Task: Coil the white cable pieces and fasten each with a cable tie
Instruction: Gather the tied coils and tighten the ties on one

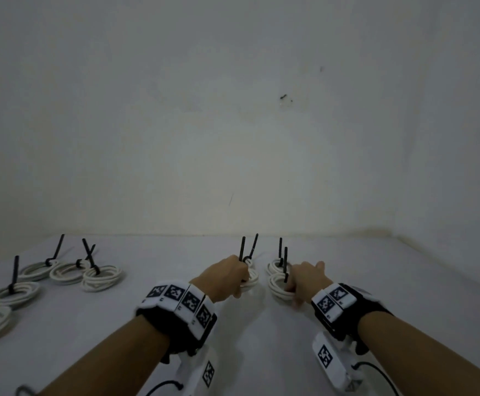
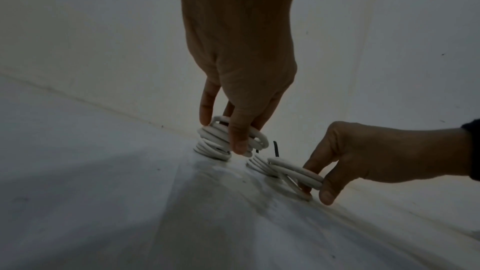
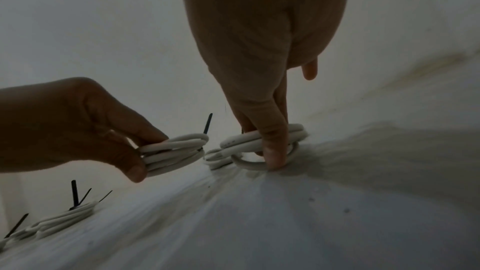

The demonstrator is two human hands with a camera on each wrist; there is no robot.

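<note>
In the head view, five tied white cable coils (image 1: 102, 277) lay at the left of the frame on the pale desk (image 1: 261, 338), each with a black cable tie (image 1: 14, 271) standing up from it. At the lower centre, the left hand (image 1: 224, 277) curled its fingers round a coil stack (image 1: 250, 277), two black tie tails rising just above it. Just right of that, the right hand (image 1: 307, 278) gripped the near coil (image 1: 280, 287) of a pair, a second coil (image 1: 275, 265) lying just behind; two more tie tails stood there. In the left wrist view, the left hand (image 2: 241, 81), at upper centre, pinched its stack (image 2: 228, 139) between thumb and fingers, lifted on edge on the desk (image 2: 103, 213), while the right hand (image 2: 376, 153) at the right edge held its coil (image 2: 293, 171) the same way. In the right wrist view, the right hand (image 3: 262, 73) clamped a coil (image 3: 249, 141) at centre, another coil (image 3: 218, 157) under it; the left hand (image 3: 85, 126) at centre left gripped its stack (image 3: 174, 151), and two more tied coils (image 3: 64, 219) lay at lower left.
</note>
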